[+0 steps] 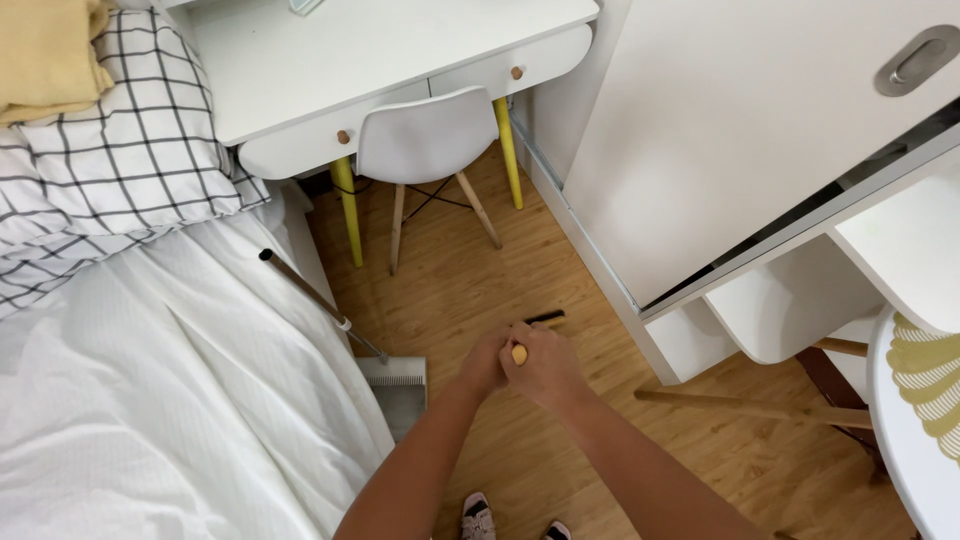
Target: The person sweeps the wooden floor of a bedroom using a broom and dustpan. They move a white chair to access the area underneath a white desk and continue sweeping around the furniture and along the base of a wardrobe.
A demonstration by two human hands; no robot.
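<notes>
My left hand [483, 363] and my right hand [545, 368] are both closed around the top of a stick with a yellow end [519, 354], seen end-on. Past my hands, low on the wooden floor [470, 280], its dark head [545, 318] shows. A grey dustpan [398, 390] with a long dark handle [315, 295] stands just left of my left hand, leaning on the bed. My feet in shoes [478, 517] are at the bottom edge.
A bed with white sheet [150, 400] and a checked pillow [110, 160] fills the left. A white desk [400, 60] with yellow legs and a white chair [428, 135] stand ahead. A white wardrobe [740, 130] and a round white table [905, 430] are on the right.
</notes>
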